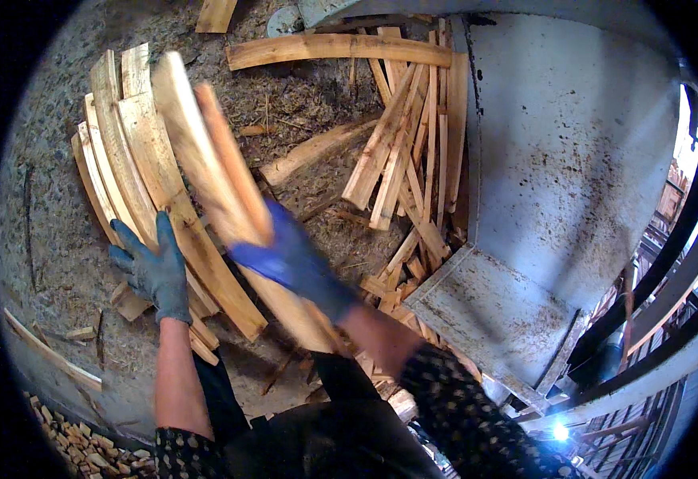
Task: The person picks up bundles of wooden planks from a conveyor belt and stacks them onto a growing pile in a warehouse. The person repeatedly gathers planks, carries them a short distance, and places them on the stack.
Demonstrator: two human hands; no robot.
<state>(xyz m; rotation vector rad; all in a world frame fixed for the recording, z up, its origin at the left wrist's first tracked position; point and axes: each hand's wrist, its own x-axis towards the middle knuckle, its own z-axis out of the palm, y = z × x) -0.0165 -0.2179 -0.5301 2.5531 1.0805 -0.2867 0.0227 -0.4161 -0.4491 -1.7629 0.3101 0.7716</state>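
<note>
Right hand, blue glove: closed on two blurred boards, held at their near ends; the finger detail is smeared. Left hand, grey-green glove: fingers spread, laid over the stack.

Stack: several long, pale boards, side by side on the dirt ground, toward its left edge as the worker faces it.

Loose slab: one, curved, on the ground between stack and sticks.

Sticks: a criss-cross bundle at the ground's right edge, just beside the metal panel, which is grey and stained. One plank lies across their far end.

Blocks: a heap at the near left corner, past a thin strip.

Also seen from where I stand: one bright light, near right.
</note>
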